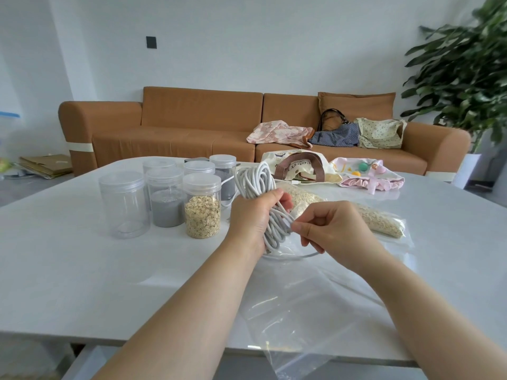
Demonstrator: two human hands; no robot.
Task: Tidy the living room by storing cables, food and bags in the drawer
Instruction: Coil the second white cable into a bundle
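A coiled white cable [258, 182] stands upright over the white table [68, 256], gripped round its lower half by my left hand [255, 215]. My right hand [326, 229] pinches the cable's strands at the coil's lower right. A loose end of the cable curves on the table below the hands. A clear zip bag [304, 319] lies flat under my forearms at the table's front edge. Two clear bags of oats [381, 220] lie behind my right hand. Clear jars hold oats [202, 215] and grey powder [167, 204]; one jar [123, 204] is empty.
A cream tote bag with brown handles [299, 165] and a pink pouch [370, 174] lie at the table's far side. Three fabric bags [334, 134] rest on the brown sofa [192, 127]. A potted plant [466, 72] stands at the right. Cardboard [46, 165] lies on the floor left.
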